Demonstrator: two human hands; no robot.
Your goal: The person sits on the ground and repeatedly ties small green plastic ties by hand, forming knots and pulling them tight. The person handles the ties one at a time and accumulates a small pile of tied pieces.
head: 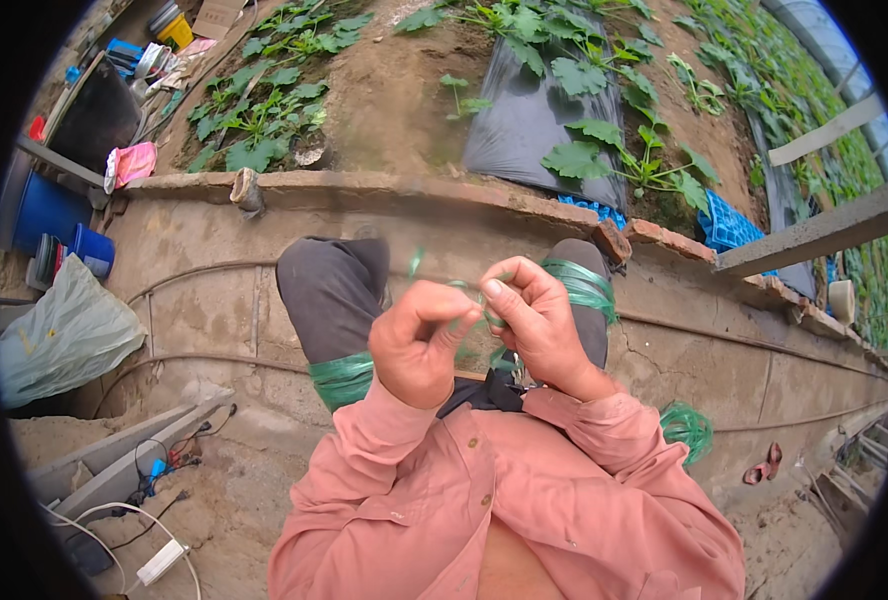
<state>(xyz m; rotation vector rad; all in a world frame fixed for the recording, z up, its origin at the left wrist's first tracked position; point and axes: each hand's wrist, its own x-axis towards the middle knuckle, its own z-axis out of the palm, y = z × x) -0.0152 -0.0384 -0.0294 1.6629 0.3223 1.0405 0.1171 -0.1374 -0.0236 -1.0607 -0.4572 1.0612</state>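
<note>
My left hand (423, 341) and my right hand (540, 322) are raised close together in front of my lap. Between them runs a thin strip of green plastic twine (493, 319), its ends pinched between thumb and forefinger of each hand; part of it is hidden by the fingers. A loose piece of green twine (416, 262) shows just beyond the hands. Bands of green plastic twine are wrapped around both trouser legs, one round the left leg (341, 379) and one round the right knee (583, 286). A bundle of green twine (687, 431) lies beside my right elbow.
A low brick edge (414, 186) separates the concrete path from soil with leafy plants (264, 124) and black plastic film (541, 112). At left are blue buckets (50, 210) and a pale plastic bag (73, 330). A power strip (163, 561) with cables lies at lower left, sandals (763, 465) at right.
</note>
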